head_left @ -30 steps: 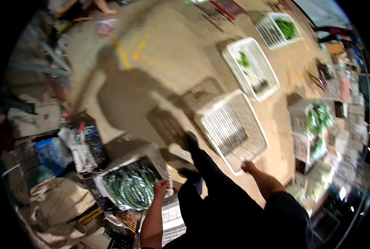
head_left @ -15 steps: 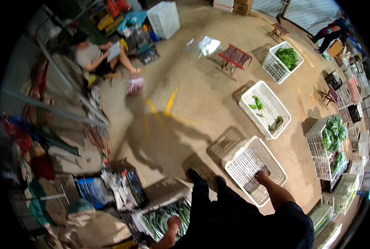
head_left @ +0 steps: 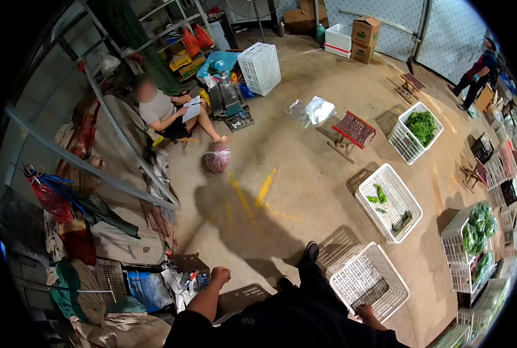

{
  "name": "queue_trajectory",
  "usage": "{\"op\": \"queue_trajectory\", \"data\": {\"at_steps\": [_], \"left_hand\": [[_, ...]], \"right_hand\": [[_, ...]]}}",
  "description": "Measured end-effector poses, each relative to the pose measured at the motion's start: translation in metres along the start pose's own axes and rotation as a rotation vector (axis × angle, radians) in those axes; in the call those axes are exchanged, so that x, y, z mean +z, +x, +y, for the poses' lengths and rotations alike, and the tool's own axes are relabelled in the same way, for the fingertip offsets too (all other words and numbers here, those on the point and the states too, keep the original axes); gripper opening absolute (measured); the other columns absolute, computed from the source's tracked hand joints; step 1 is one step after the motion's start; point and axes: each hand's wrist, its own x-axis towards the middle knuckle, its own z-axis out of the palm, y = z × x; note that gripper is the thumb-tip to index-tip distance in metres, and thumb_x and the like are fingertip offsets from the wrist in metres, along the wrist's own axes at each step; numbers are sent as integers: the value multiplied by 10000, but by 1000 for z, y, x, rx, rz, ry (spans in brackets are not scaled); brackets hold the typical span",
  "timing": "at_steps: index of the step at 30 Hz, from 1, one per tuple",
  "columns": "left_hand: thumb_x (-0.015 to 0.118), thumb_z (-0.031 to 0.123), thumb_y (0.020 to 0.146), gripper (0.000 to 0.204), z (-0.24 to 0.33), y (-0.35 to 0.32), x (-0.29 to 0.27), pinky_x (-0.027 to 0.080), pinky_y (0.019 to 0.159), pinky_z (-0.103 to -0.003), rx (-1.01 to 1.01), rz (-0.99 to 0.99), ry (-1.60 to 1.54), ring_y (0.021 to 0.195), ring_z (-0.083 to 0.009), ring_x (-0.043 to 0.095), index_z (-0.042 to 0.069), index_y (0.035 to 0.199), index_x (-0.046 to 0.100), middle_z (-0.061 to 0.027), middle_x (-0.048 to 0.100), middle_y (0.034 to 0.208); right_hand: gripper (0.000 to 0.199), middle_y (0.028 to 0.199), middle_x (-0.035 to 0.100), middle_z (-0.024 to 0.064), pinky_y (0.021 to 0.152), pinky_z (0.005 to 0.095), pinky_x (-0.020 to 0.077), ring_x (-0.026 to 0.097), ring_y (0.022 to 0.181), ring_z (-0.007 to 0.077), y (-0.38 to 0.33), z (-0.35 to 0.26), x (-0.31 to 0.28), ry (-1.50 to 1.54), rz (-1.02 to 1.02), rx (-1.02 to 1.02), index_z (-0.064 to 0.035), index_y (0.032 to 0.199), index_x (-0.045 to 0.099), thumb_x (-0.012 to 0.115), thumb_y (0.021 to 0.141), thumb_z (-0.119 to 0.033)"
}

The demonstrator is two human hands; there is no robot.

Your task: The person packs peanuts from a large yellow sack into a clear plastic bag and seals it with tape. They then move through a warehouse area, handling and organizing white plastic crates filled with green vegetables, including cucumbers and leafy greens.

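My left hand [head_left: 219,276] hangs loosely closed over the bare floor, out in front of my body, with nothing visible in it. On the other side, my right hand [head_left: 364,311] is curled and overlaps the near edge of a white plastic crate [head_left: 402,290] in the picture. Whether it touches that crate cannot be made out. Ahead of it stands a second white crate [head_left: 418,204] holding some green peppers [head_left: 379,195] and a little dark greenery [head_left: 403,221].
A crate of leafy greens [head_left: 420,129] and a folding stool [head_left: 351,134] stand farther ahead. Stacked crates [head_left: 458,240] with bagged vegetables line the right. On the left a person [head_left: 166,113] sits near a red bagged bundle [head_left: 217,158]; another person [head_left: 477,72] stands far right.
The view has tilted up and turned left. My left hand has swung forward, away from the bagged green vegetables. My right hand has drawn back toward my body, and my feet have stepped.
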Motion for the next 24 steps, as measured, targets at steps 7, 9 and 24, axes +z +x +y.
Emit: {"op": "queue_trajectory", "data": {"at_steps": [7,9,24], "left_hand": [[633,204,836,190,183,-8,52,525,636,-350,202,-72,326,658,-193,665,34,894,694,-83,685,717],[657,235,821,199,193,1,51,527,652,-354,175,12,241,654,-204,665,47,875,690,-84,680,702],[668,267,708,201,12,49,-7,486,575,-442,614,-295,1166,653,-312,624,69,689,639,-140,621,660]], "right_hand": [[96,605,600,106,374,330,471,596,450,219,14,-102,-21,72,30,-37,21,844,608,591,798,-61],[103,596,588,92,387,332,469,562,451,176,40,-141,-32,76,-13,-74,15,742,600,571,786,-74],[134,656,601,80,471,302,480,608,544,173,133,-547,0,-163,168,-439,-6,890,607,555,831,-114]]}}
